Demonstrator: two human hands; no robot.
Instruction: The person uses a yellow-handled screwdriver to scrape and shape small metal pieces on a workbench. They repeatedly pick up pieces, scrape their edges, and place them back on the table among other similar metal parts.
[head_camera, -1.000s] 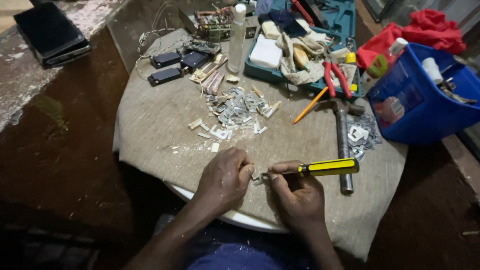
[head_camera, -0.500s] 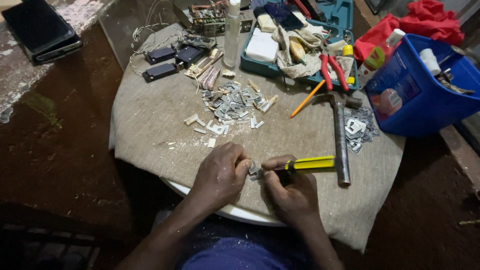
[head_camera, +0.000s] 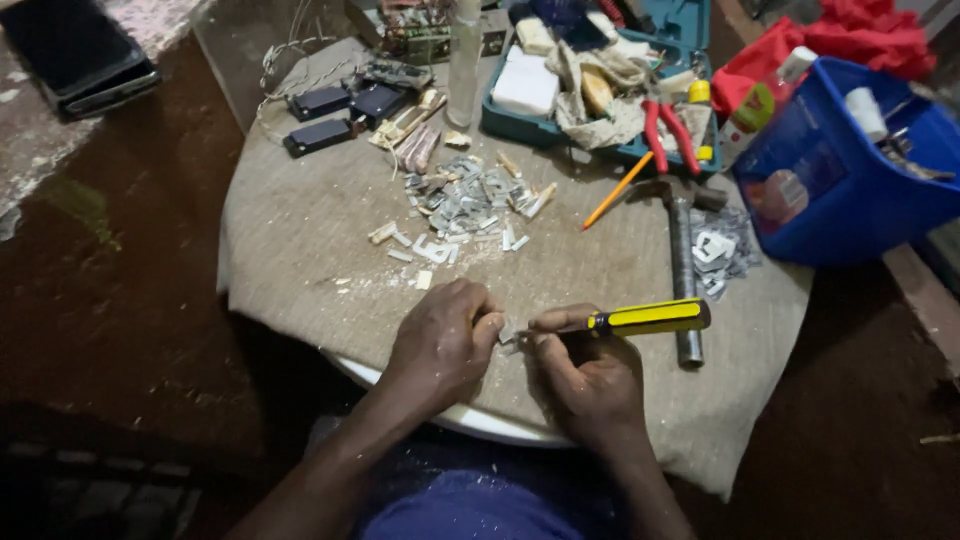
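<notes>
Two hands are working at the table's near edge: your left hand (head_camera: 440, 335) is pinching a small, stiff, probably light metal piece (head_camera: 510, 338) by its edges, while your right hand (head_camera: 590, 375) is clamping the yellow-handled screwdriver (head_camera: 640, 318).

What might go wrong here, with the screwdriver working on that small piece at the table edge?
The yellow-handled screwdriver in the right hand points at the left hand, which pinches a small metal piece; a slip might jab the fingers. The work sits near the table edge, so the piece may drop to the dark floor.
</notes>
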